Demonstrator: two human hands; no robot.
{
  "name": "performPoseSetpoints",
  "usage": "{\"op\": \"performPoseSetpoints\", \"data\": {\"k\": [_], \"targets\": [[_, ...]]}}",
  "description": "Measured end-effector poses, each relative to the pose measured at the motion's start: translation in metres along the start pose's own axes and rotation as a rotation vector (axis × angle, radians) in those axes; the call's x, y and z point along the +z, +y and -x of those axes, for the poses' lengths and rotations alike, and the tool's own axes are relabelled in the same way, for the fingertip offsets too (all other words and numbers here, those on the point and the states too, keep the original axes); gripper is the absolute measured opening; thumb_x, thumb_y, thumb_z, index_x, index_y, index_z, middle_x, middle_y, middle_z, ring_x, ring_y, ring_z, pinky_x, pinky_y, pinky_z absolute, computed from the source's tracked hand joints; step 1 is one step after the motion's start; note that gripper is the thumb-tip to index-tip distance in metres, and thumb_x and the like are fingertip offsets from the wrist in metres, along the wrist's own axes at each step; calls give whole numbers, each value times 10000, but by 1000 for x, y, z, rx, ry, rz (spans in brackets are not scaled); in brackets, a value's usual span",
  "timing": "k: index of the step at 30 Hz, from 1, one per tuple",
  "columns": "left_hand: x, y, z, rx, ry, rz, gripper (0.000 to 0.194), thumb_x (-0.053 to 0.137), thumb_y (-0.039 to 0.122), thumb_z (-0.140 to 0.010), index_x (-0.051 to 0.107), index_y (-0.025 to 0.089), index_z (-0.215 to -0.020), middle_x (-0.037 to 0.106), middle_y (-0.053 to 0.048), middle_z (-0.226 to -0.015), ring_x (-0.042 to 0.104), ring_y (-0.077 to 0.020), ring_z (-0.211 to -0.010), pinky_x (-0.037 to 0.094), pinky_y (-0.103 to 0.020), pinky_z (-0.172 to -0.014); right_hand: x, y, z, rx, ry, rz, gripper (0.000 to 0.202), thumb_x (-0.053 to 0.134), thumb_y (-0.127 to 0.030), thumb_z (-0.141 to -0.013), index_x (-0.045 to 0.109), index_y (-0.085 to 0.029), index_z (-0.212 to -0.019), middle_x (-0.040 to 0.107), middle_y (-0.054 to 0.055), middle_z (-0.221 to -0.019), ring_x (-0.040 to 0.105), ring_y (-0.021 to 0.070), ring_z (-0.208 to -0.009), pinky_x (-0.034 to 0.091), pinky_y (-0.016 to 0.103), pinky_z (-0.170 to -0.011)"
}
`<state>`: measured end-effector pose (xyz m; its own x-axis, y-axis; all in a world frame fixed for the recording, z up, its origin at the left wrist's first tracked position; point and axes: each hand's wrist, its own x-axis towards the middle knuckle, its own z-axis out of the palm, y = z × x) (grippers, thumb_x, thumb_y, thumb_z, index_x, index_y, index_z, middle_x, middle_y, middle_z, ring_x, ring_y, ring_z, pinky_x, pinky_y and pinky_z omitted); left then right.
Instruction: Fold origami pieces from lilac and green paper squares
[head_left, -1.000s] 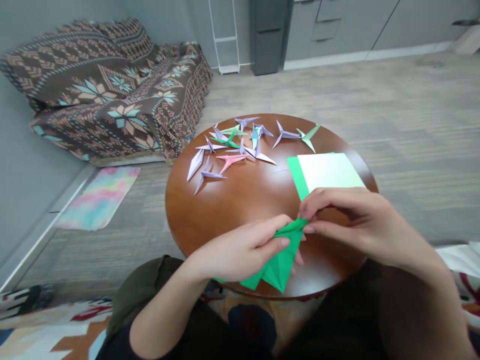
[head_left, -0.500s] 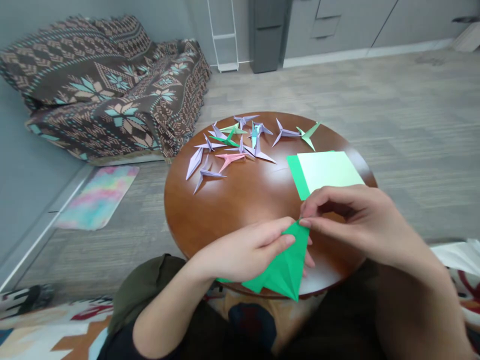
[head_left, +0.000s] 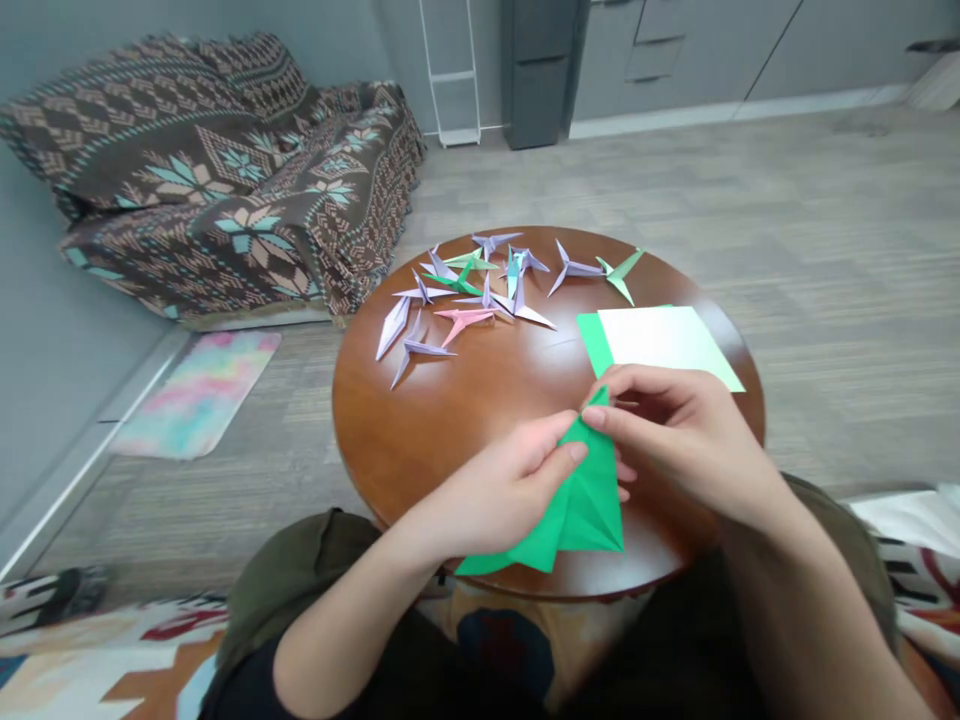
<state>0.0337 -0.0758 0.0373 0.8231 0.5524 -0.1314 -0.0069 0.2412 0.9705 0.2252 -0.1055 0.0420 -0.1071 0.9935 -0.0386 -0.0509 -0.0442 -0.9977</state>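
Observation:
A partly folded sheet of green origami paper [head_left: 592,505] is held above the near side of the round brown table [head_left: 420,440]. My left hand [head_left: 510,490] grips it from the left, thumb on top and fingers behind. At its upper corner, my right hand [head_left: 660,420] pinches the paper between thumb and fingers. Creases run across the green sheet, and its lower edge spreads out in points. Part of it is hidden behind my left hand. Beyond my right hand lies a stack of square paper [head_left: 667,335], pale on top with green showing beneath.
Several folded paper pieces in purple [head_left: 416,350], pink [head_left: 461,320] and green [head_left: 621,275] lie on the table's far left and back. A sofa with a patterned cover [head_left: 247,190] stands at the back left, and a pastel mat [head_left: 199,395] lies on the floor.
The green paper has lifted and turned slightly, and its lower point has moved up. My right hand has shifted a little left and up, with the top corner now showing above its thumb.

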Motion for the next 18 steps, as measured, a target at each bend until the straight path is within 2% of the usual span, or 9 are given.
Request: {"op": "performPoseSetpoints", "data": {"k": [6,13,16,18], "targets": [[-1,3,1,-11,6,-90,310,474,354,-1084,671,135,-1183,781,-151,-1197,759,-261,-1102,599,-384,-984,1,0,-1,-64,85,51,156,872,-282,-820,739,-206,-792,677,-15,-715,575,104,-488,468,236,-457],[-1,0,3,-84,13,-38,310,511,378,-1070,645,166,-1253,785,-163,-1214,768,-277,-1112,614,-386,-940,-7,4,-6,-197,201,176,153,854,-297,-846,770,-223,-742,711,-15,-709,618,116,-661,490,213,-622],[0,-1,1,-59,50,36,325,553,398,-1053,668,165,-1249,790,-149,-1184,773,-274,-1076,615,-369,-908,-8,5,-7,-202,198,183,183,793,-346,-909,768,-224,-775,705,-15,-717,619,118,-667,495,217,-636],[-1,-1,-2,1,120,92,328,603,407,-1029,700,163,-1226,794,-127,-1148,776,-256,-1006,611,-332,-849,-7,5,-7,-177,150,190,158,791,-360,-910,767,-226,-830,707,-15,-751,620,124,-685,501,220,-645]]}}
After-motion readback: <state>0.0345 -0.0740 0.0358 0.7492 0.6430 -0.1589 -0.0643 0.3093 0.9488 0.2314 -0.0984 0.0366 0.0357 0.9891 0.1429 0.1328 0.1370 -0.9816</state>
